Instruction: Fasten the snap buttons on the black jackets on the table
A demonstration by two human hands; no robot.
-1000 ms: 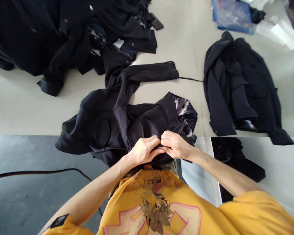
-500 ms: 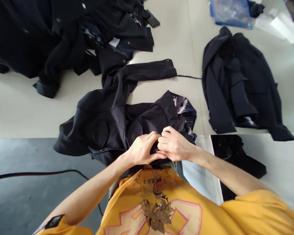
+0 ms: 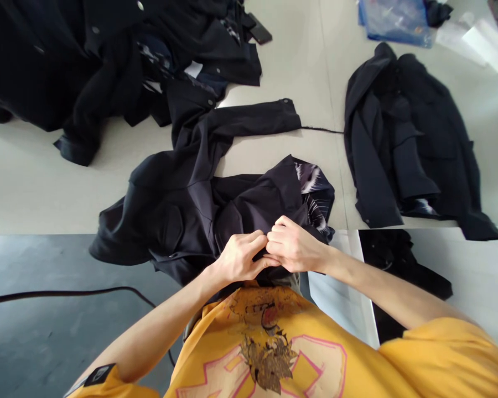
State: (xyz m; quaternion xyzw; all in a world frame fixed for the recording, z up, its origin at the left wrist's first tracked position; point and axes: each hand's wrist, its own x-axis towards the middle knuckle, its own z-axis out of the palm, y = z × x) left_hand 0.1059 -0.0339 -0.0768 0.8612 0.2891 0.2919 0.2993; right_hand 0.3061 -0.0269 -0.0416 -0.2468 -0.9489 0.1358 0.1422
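A dark navy jacket [image 3: 257, 202] with patterned lining at its right end lies partly on the table and hangs over the front edge toward my body. My left hand [image 3: 244, 257] and my right hand [image 3: 294, 246] meet at its near edge, fingertips close together. Both are closed on the dark cloth, with thumbs and fingers pinching it. The exact bit of fabric between the fingers is hidden. One sleeve [image 3: 257, 117] of dark cloth stretches to the right behind the jacket.
Another dark jacket [image 3: 415, 138] lies at the right. A large heap of dark garments [image 3: 108, 55] covers the back left, with a black flat object [image 3: 260, 29] beside it. A blue plastic bag [image 3: 396, 19] and white papers [image 3: 489, 44] are at the back right. Below the table runs a black cable [image 3: 87, 291].
Both hands stay at nearly the same spot on the jacket's edge, with only a slight shift of the fingers. The whole view has moved a little.
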